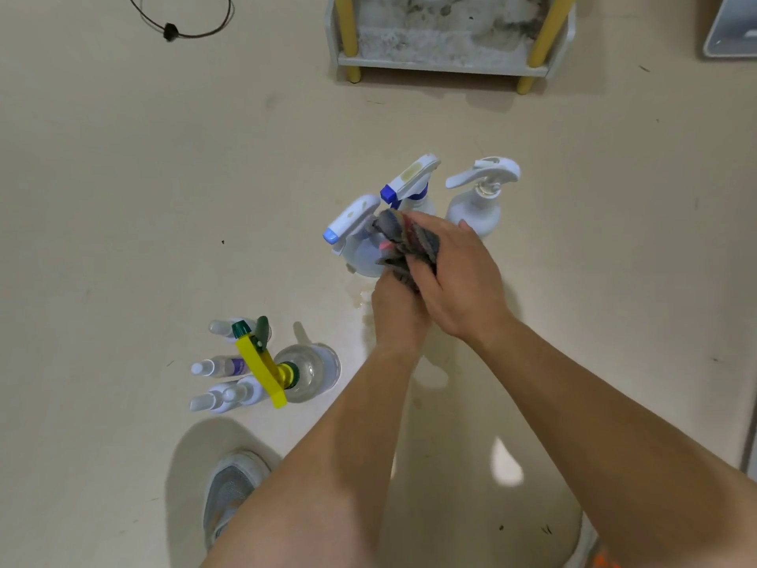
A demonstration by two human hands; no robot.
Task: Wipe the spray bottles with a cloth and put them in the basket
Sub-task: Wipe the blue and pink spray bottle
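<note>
Grey mesh shoe (231, 491): nearest item, resting on the beige floor (123, 198).

Left of the forearms stands a cluster. It consists of a clear bottle (311, 373) with a yellow trigger and green nozzle, and just beside it three small pump bottles (221, 393). One of these carries a purple label; its writing is too small to read.

Centre: both hands meet at the task's spray bottle (356, 243), which has a pale body, a white head and a light-blue nozzle tip. It is on or just above the floor; which one cannot be told. The right hand (454, 280) has its grip clenched round a bunched grey cloth (403, 239) with red stripes, pressed against the bottle's neck and shoulder. The left hand (399, 313) lies under the right wrist; its fingers are hidden, so its grip cannot be told. A wet patch (360, 297) lies on the floor beside the bottle.

Just behind stand a dark-blue-nozzle bottle (409, 182), partly masked by the cloth, and a white trigger bottle (477, 202). Any print on them is illegible.

Farthest: a white shelf unit (446, 63) with yellow posts, and a looped dark cable (180, 22).
</note>
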